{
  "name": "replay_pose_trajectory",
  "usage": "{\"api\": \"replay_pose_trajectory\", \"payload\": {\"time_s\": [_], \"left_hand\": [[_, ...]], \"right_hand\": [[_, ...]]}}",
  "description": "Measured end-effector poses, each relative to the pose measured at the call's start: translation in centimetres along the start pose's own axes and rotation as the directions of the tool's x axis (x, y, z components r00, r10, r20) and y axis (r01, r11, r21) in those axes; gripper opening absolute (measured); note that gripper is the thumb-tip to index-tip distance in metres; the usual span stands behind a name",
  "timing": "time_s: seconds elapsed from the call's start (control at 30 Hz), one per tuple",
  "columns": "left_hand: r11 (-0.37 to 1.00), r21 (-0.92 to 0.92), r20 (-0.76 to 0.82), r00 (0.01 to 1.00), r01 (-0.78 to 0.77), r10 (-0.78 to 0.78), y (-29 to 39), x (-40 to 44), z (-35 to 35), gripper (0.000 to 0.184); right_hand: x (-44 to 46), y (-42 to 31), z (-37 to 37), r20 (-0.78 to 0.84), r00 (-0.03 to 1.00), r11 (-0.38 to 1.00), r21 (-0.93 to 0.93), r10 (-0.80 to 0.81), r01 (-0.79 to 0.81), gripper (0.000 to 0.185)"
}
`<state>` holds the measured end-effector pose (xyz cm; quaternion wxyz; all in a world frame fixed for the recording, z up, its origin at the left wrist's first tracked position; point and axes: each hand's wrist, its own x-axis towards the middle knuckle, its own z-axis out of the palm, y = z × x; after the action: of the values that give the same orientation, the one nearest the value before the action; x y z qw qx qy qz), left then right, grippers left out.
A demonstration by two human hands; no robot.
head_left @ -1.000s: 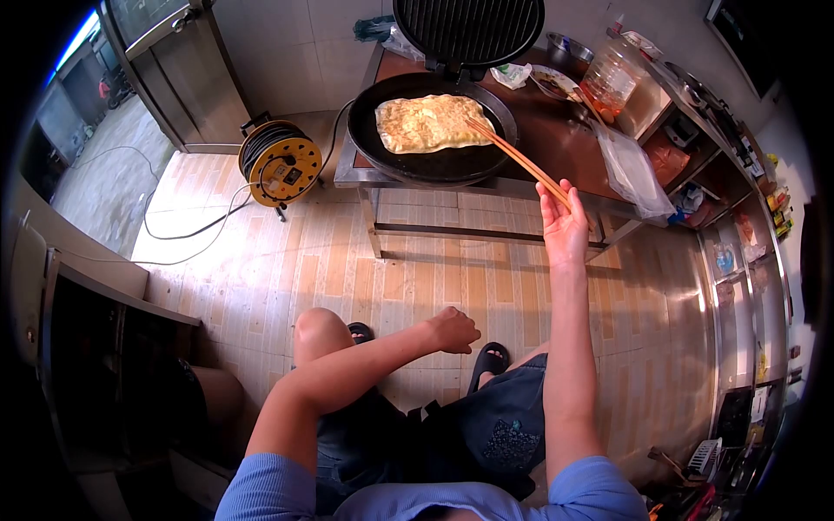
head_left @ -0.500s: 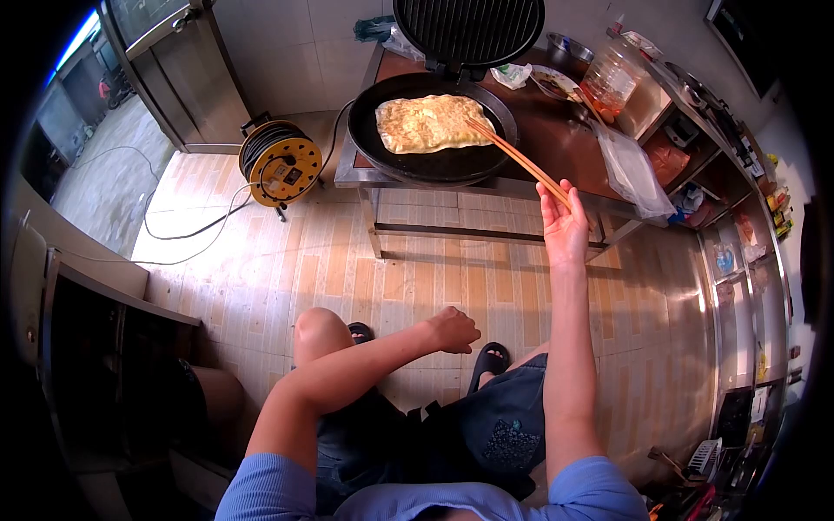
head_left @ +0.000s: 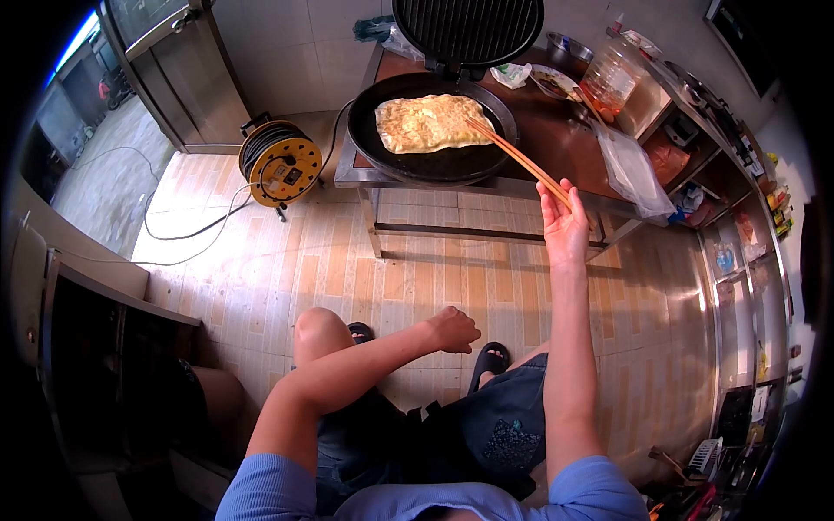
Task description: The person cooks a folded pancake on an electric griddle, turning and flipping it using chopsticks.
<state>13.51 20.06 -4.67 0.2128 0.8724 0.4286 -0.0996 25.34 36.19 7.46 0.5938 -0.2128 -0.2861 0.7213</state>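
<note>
A browned rectangular flatbread lies in a round black electric pan, whose ridged lid stands raised behind it. My right hand is closed on the rear ends of a pair of wooden chopsticks; their tips touch the flatbread's right edge. Over my lap, well away from the pan, hangs my left hand, its fingers curled together. Whether anything is inside those fingers is hidden.
The pan rests on a metal-framed table with a plate, a metal bowl, a plastic jar and a clear bag. A yellow cable reel stands on the floor left; shelves line the right.
</note>
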Motion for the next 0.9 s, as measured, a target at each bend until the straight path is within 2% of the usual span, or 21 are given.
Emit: {"api": "replay_pose_trajectory", "payload": {"time_s": [0.5, 0.6, 0.9], "left_hand": [[1.0, 0.012, -0.024, 1.0, -0.009, 0.009, -0.11, 0.0, 0.32, 0.031], [0.999, -0.032, -0.15, 0.988, -0.034, 0.028, -0.26, -0.04, 0.9, 0.026], [0.999, -0.035, -0.135, 0.991, -0.03, 0.025, -0.24, -0.08, 0.75, 0.027]], "right_hand": [[-0.07, -0.13, 0.04, -0.007, 1.0, 1.0, 0.001, 0.013, -0.013, 0.023], [-0.1, -0.17, 0.08, -0.011, 1.0, 1.0, -0.005, 0.013, -0.013, 0.023], [-0.13, -0.23, 0.11, -0.011, 1.0, 1.0, -0.002, 0.011, -0.011, 0.023]]}}
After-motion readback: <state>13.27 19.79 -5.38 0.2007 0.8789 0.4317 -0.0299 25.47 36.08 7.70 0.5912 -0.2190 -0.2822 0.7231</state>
